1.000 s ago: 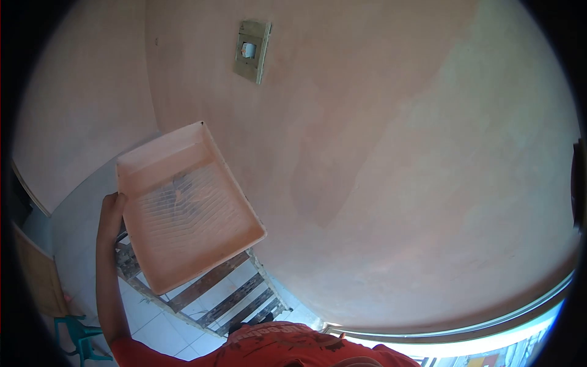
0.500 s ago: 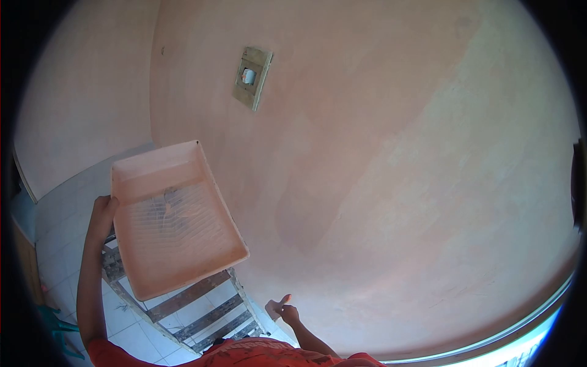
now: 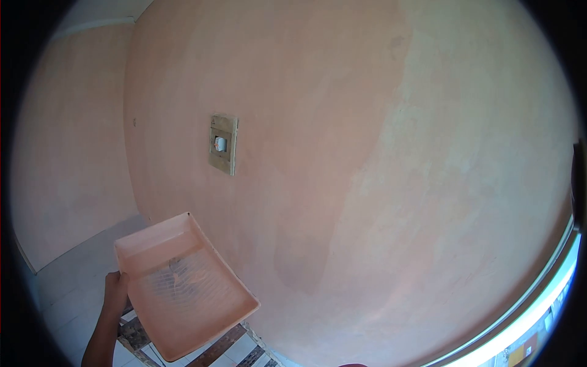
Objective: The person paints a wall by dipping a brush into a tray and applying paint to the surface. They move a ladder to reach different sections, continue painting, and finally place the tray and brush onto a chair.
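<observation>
Currently gripped at its 9 o'clock rim by left hand (image 3: 115, 287), closed on the edge: paint tray (image 3: 183, 287), at 7 o'clock in view, just beside pink wall (image 3: 367, 153). Held roughly flat, likely to retain paint. No sight of right hand.

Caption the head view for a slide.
Left hand holds a pink paint tray by its edge before a pink wall with a wooden frame.

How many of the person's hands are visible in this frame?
1. The left hand grips the left rim of the paint tray at the lower left of the view. The right hand is out of view.
</observation>
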The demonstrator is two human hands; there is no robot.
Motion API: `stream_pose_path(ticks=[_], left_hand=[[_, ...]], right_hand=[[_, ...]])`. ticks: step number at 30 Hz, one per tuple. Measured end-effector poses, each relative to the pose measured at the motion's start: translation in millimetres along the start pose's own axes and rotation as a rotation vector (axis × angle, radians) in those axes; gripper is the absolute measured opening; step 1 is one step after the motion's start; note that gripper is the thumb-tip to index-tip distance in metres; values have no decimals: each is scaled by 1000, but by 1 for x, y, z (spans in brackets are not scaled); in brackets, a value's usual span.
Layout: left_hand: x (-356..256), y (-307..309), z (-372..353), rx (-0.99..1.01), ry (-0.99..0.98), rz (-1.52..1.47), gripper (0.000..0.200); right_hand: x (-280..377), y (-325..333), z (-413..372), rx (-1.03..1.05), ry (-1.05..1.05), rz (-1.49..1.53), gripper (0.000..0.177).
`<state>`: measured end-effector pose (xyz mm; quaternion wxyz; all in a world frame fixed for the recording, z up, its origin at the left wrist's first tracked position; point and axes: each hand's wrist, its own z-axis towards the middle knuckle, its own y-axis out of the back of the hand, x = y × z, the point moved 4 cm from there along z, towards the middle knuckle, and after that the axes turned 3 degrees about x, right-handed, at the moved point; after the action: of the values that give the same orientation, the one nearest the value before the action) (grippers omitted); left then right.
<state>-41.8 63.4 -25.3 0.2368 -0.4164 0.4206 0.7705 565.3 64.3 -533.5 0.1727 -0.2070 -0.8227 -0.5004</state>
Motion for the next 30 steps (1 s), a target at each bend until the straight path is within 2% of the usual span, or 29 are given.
stream_pose_path(ticks=[6, 11, 14, 16, 17, 20, 25, 30], left_hand=[[11, -5, 5, 77, 4, -139, 45], [19, -6, 11, 69, -84, -132, 45], [15, -2, 11, 64, -107, -26, 48], [26, 0, 15, -39, -102, 278, 51], [27, -1, 13, -35, -102, 274, 51], [23, 1, 10, -87, -95, 372, 52], [3, 6, 1, 12, -25, 427, 51], [-1, 7, -1, 20, -6, 434, 49]], right_hand=[[-75, 38, -45, -189, -120, -42, 61], [-105, 19, -123, -302, -236, -34, 60], [-104, 10, -161, -373, -282, -35, 60], [-103, 3, -183, -416, -308, -39, 59], [-104, 2, -192, -436, -318, -46, 59], [-104, 8, -201, -507, -329, -66, 59], [-104, 36, -194, -635, -327, -111, 59], [-100, 60, -182, -751, -323, -144, 58]])
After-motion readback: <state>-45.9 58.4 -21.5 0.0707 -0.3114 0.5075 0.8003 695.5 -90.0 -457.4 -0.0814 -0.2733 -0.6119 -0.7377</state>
